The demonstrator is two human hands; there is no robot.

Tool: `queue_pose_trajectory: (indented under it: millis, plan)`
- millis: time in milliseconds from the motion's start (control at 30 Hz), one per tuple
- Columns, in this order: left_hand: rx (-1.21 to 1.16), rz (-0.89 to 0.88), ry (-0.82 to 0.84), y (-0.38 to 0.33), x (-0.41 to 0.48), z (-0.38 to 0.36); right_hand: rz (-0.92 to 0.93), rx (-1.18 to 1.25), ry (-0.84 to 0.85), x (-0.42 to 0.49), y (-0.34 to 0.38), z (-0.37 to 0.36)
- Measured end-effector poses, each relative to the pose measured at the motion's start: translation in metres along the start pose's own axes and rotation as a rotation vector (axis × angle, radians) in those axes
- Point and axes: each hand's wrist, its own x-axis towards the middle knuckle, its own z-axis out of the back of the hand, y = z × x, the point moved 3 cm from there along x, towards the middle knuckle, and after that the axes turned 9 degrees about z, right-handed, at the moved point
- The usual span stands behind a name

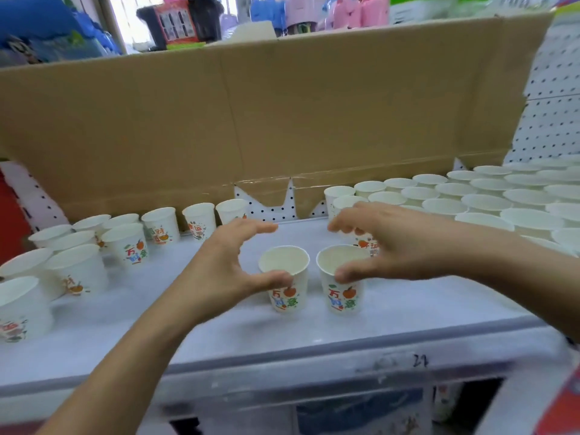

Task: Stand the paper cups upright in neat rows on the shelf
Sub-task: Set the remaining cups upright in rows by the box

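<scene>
Two white paper cups with orange and green print stand upright side by side in the middle of the pale shelf [219, 337]. My left hand [219, 271] is spread wide around the left cup [284, 262], its thumb in front of the cup's wall and its fingers well behind. My right hand [401, 243] arches over the right cup [340, 260], thumb at the front rim, fingers stretched past it. Neither hand closes on a cup. Several cups stand packed in rows at the right [486, 204]. Several more stand loosely at the left [78, 268].
A big sheet of cardboard [282, 120] leans along the back of the shelf, with white pegboard [552, 114] behind it at the right. Bare shelf surface lies in front of and between the cup groups. The shelf's front edge [314, 368] runs below my arms.
</scene>
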Motion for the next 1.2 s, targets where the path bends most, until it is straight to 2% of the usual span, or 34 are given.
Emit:
queue_pose_trajectory:
  millis: [67,133,300,533,700,1200]
  plan:
    - [-0.044,0.107,0.116,0.003,0.006,-0.002,-0.025,0.053,0.035,0.009,-0.003,-0.006]
    - [-0.083,0.143,0.151,0.001,0.009,-0.006,-0.023,0.041,0.063,0.016,-0.004,-0.011]
    - [-0.09,0.145,0.094,-0.008,0.006,-0.024,-0.024,-0.012,0.066,0.001,-0.02,-0.008]
    - [-0.108,0.121,0.01,-0.053,0.012,-0.072,-0.176,0.018,0.058,-0.047,-0.07,0.015]
    - [-0.103,0.079,-0.011,-0.082,0.024,-0.103,-0.216,0.023,0.039,-0.054,-0.09,0.019]
    - [-0.064,0.211,-0.071,-0.095,0.04,-0.12,-0.216,0.058,0.003,-0.06,-0.107,0.023]
